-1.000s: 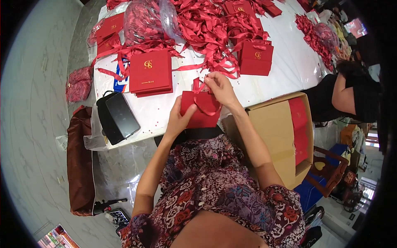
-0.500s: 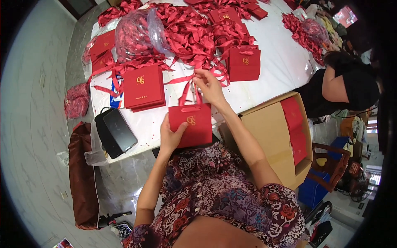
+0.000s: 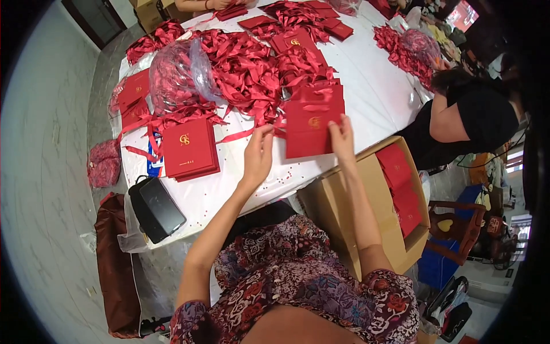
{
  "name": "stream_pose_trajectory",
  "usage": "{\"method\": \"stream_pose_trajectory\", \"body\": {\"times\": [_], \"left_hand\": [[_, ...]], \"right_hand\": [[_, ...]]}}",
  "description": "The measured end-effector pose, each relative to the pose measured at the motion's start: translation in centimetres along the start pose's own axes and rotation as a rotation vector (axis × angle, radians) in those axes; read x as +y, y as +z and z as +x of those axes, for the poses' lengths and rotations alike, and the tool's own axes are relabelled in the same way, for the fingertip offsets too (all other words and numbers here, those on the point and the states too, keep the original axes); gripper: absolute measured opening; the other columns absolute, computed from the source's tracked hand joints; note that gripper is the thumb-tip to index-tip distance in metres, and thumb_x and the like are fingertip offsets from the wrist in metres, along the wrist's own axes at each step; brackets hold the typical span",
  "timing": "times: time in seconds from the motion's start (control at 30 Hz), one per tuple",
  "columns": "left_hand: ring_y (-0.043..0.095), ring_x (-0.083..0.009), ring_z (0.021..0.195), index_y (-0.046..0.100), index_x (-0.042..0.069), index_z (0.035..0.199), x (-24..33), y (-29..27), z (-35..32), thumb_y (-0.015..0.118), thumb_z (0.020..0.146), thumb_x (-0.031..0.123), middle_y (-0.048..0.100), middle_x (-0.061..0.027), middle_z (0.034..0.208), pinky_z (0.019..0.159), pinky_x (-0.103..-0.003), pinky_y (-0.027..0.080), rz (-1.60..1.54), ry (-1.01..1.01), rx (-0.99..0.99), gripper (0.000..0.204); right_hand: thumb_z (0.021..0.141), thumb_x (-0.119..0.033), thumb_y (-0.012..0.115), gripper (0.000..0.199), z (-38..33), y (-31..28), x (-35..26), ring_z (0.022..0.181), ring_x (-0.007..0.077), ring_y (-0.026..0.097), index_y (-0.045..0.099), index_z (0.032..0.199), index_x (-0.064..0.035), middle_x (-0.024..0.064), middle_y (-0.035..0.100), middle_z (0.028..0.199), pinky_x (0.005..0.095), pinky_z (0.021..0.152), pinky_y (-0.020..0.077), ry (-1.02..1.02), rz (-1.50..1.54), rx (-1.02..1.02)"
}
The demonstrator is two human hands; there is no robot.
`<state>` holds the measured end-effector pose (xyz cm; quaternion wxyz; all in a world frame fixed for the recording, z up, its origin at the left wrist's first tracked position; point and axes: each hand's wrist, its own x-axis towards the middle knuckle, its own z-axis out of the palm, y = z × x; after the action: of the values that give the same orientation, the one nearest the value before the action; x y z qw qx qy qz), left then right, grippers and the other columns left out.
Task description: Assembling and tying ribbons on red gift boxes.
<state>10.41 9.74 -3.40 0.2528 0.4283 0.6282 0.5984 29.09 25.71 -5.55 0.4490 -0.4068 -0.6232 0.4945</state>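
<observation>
A small red paper gift bag (image 3: 303, 137) with a gold emblem lies flat over the stack of red bags (image 3: 332, 94) at the right of the table. My right hand (image 3: 342, 140) grips its right edge, thumb on the front. Left of that bag, my left hand (image 3: 259, 155) is raised over the table with half-bent fingers and no bag in it. Its fingertips are beside a loose red ribbon (image 3: 235, 137); whether they touch it I cannot tell. A stack of flat red bags (image 3: 189, 150) lies farther left.
A big heap of red ribbons (image 3: 246, 69) and a clear plastic bag (image 3: 175, 77) cover the table's middle. A black tablet-like device (image 3: 160, 203) lies front left. An open carton (image 3: 344, 212) of red bags stands at my right. A person in black (image 3: 464, 126) sits beyond it.
The gift bag has moved from in front of me to the right-hand stack. My left hand has let go of it, and my right hand has shifted from its ribbon handle to its right edge.
</observation>
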Motion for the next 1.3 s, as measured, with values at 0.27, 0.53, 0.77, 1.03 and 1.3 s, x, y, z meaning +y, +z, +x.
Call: {"method": "stream_pose_trajectory", "body": {"times": [0.27, 0.53, 0.77, 1.03, 1.3], "left_hand": [[0.041, -0.042, 0.129, 0.056, 0.01, 0.132, -4.9, 2.0, 2.3, 0.062, 0.09, 0.023, 0.049, -0.0193, 0.139, 0.105, -0.051, 0.037, 0.843, 0.403, -0.241, 0.044], [0.038, -0.0418, 0.134, 0.053, 0.011, 0.136, -6.5, -0.2, 0.7, 0.062, 0.09, 0.025, 0.046, -0.0201, 0.142, 0.11, -0.052, 0.033, 0.927, 0.314, -0.2, 0.049], [0.039, -0.0402, 0.133, 0.054, 0.007, 0.133, -5.0, -2.3, -0.7, 0.067, 0.086, 0.019, 0.046, -0.0208, 0.14, 0.11, -0.051, 0.033, 0.826, 0.332, -0.168, 0.05], [0.041, -0.0408, 0.128, 0.057, 0.007, 0.13, -1.2, -9.0, -3.9, 0.071, 0.079, 0.008, 0.047, -0.021, 0.136, 0.103, -0.05, 0.038, 0.767, 0.338, 0.064, 0.053], [0.036, -0.0413, 0.135, 0.052, 0.009, 0.139, -2.4, -14.0, -5.6, 0.076, 0.078, 0.03, 0.044, -0.0215, 0.144, 0.11, -0.053, 0.027, 1.037, 0.214, 0.218, 0.068]], "right_hand": [[0.072, -0.028, 0.086, 0.072, 3.9, -3.6, 2.9, 0.103, 0.0278, 0.059, 0.046, 0.122, 0.0044, 0.0189, 0.057, 0.115, 0.0375, 0.088, 0.0505, -0.139, -0.313, -0.018], [0.067, -0.034, 0.089, 0.092, 5.4, -0.7, 3.1, 0.11, 0.0385, 0.044, 0.039, 0.135, 0.0029, 0.0228, 0.048, 0.117, 0.0468, 0.099, 0.0371, -0.227, -0.755, 0.057], [0.078, -0.036, 0.08, 0.096, 4.7, 1.2, 3.3, 0.119, 0.0404, 0.037, 0.027, 0.144, 0.0088, 0.0265, 0.037, 0.128, 0.0484, 0.107, 0.0297, -0.323, -0.697, 0.07], [0.082, -0.023, 0.075, 0.074, 1.3, 0.7, 0.7, 0.121, 0.0396, 0.039, 0.037, 0.138, 0.0072, 0.0253, 0.043, 0.127, 0.0467, 0.105, 0.0326, -0.437, -0.741, 0.2], [0.08, -0.016, 0.073, 0.023, -4.5, 10.6, -1.6, 0.088, 0.0321, 0.057, 0.064, 0.098, -0.0051, 0.0118, 0.059, 0.091, 0.0432, 0.077, 0.0468, -0.624, -0.57, -0.309]]}}
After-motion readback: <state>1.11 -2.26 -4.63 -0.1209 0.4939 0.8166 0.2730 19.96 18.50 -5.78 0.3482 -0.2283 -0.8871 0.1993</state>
